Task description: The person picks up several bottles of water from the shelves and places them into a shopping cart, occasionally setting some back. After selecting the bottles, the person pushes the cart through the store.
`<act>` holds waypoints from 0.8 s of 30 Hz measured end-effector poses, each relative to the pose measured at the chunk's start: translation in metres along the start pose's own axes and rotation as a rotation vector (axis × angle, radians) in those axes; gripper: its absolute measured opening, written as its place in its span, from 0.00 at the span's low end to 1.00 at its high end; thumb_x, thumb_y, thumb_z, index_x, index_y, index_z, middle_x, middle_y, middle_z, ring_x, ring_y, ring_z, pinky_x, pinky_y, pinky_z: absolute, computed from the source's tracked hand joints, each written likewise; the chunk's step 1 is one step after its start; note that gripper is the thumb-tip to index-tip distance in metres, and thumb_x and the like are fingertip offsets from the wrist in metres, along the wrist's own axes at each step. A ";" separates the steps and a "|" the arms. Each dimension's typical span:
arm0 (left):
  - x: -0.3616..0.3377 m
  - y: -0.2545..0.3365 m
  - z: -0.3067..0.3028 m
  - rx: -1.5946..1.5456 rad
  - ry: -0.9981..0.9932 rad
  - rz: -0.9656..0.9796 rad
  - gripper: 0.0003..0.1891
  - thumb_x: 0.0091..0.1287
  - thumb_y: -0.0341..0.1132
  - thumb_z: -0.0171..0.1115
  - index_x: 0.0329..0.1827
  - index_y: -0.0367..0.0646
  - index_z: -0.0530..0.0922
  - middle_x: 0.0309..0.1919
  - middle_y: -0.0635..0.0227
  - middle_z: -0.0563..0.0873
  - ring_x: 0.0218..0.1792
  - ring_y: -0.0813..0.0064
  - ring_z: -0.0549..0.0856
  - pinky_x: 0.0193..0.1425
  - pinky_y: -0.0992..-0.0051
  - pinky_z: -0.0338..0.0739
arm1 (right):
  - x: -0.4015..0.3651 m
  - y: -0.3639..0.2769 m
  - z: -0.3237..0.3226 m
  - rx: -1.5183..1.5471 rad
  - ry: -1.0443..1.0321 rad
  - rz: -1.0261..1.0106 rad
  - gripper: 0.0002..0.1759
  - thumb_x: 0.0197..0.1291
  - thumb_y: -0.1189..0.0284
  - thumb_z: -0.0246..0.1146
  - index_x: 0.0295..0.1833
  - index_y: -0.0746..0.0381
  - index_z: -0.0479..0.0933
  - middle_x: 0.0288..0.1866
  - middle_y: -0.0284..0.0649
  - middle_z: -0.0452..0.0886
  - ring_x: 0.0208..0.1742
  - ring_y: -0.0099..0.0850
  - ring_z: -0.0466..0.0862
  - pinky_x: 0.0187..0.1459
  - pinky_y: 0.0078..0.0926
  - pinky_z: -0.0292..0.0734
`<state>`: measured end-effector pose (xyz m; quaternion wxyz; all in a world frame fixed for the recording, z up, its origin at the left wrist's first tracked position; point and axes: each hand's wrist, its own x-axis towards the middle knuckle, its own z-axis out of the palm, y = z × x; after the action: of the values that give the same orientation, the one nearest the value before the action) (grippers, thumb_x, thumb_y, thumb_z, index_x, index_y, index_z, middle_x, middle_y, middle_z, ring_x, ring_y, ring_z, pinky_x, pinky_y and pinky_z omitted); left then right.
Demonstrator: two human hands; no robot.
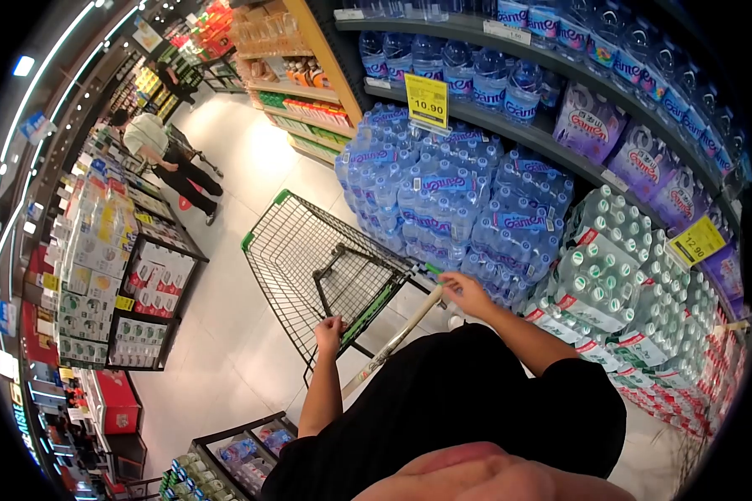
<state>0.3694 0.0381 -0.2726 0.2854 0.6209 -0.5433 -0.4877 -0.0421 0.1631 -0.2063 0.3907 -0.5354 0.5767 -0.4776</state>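
Observation:
A wire shopping cart (309, 250) with green trim stands in the aisle in front of me, with nothing visible in its basket. My left hand (330, 332) grips the near end of the cart's handle bar (393, 342). My right hand (464, 290) holds the far end of the same bar, close to stacked packs of blue-labelled water bottles (443, 209).
Shelves of bottled water (560, 50) with yellow price tags (427, 100) line the right side. Packs of green-capped bottles (618, 275) are stacked low on the right. A display rack of boxed goods (117, 275) stands left. Another person (163, 154) bends over farther down the tiled aisle.

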 end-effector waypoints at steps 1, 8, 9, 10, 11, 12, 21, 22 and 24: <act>0.001 0.004 0.010 -0.023 0.066 -0.001 0.13 0.67 0.35 0.67 0.36 0.30 0.84 0.25 0.66 0.87 0.24 0.80 0.81 0.32 0.78 0.77 | 0.012 -0.010 -0.025 -0.021 0.035 -0.023 0.20 0.63 0.77 0.62 0.61 0.62 0.75 0.52 0.42 0.84 0.45 0.30 0.84 0.47 0.26 0.79; 0.002 -0.032 0.033 -0.052 0.216 -0.040 0.14 0.65 0.37 0.70 0.26 0.35 0.83 0.21 0.67 0.85 0.23 0.80 0.81 0.31 0.78 0.75 | 0.113 -0.040 -0.187 -0.173 0.192 -0.207 0.19 0.63 0.79 0.61 0.61 0.62 0.75 0.47 0.39 0.85 0.42 0.25 0.83 0.44 0.24 0.79; -0.004 -0.022 0.036 -0.038 0.249 -0.039 0.14 0.67 0.37 0.67 0.27 0.35 0.83 0.22 0.68 0.86 0.24 0.81 0.81 0.32 0.78 0.75 | 0.125 -0.050 -0.202 -0.169 0.202 -0.219 0.19 0.63 0.80 0.61 0.61 0.62 0.75 0.47 0.39 0.85 0.42 0.24 0.83 0.45 0.23 0.78; -0.002 -0.025 0.035 0.032 0.239 -0.026 0.14 0.70 0.36 0.63 0.29 0.34 0.83 0.23 0.67 0.86 0.26 0.78 0.82 0.34 0.76 0.76 | 0.139 -0.061 -0.214 -0.159 0.202 -0.232 0.19 0.63 0.80 0.61 0.60 0.63 0.75 0.47 0.39 0.85 0.42 0.23 0.83 0.45 0.22 0.78; 0.001 -0.033 0.036 0.090 0.238 -0.001 0.15 0.71 0.36 0.61 0.29 0.34 0.82 0.24 0.66 0.86 0.27 0.77 0.83 0.35 0.75 0.77 | 0.152 -0.065 -0.225 -0.151 0.213 -0.259 0.19 0.64 0.80 0.61 0.61 0.63 0.75 0.47 0.39 0.84 0.43 0.23 0.83 0.46 0.21 0.78; 0.003 -0.037 0.036 0.149 0.235 0.022 0.15 0.72 0.36 0.59 0.29 0.33 0.82 0.24 0.65 0.86 0.28 0.75 0.83 0.36 0.74 0.77 | 0.165 -0.069 -0.233 -0.143 0.225 -0.284 0.19 0.64 0.80 0.61 0.61 0.63 0.75 0.48 0.39 0.84 0.44 0.23 0.83 0.46 0.20 0.77; 0.000 -0.015 0.042 -0.021 0.236 -0.106 0.13 0.70 0.34 0.61 0.36 0.30 0.85 0.26 0.64 0.88 0.28 0.77 0.84 0.35 0.75 0.79 | 0.240 -0.138 -0.235 -0.180 0.200 -0.362 0.19 0.67 0.80 0.58 0.64 0.65 0.73 0.51 0.40 0.83 0.47 0.26 0.84 0.49 0.22 0.77; -0.002 -0.002 0.040 -0.039 0.211 -0.135 0.13 0.69 0.35 0.62 0.35 0.30 0.85 0.26 0.64 0.88 0.27 0.78 0.84 0.35 0.76 0.79 | 0.246 -0.139 -0.230 -0.179 0.198 -0.367 0.19 0.68 0.80 0.58 0.64 0.65 0.73 0.51 0.40 0.83 0.47 0.26 0.84 0.50 0.23 0.77; -0.005 0.009 0.037 -0.039 0.181 -0.103 0.13 0.64 0.36 0.69 0.30 0.32 0.85 0.22 0.66 0.87 0.24 0.80 0.83 0.31 0.76 0.78 | 0.258 -0.145 -0.218 -0.182 0.188 -0.378 0.19 0.68 0.79 0.58 0.64 0.64 0.73 0.52 0.41 0.83 0.47 0.26 0.83 0.50 0.23 0.77</act>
<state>0.3323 0.0471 -0.2767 0.3200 0.6838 -0.4731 -0.4541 -0.2479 -0.0596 0.0022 0.1889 -0.6201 0.5408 -0.5360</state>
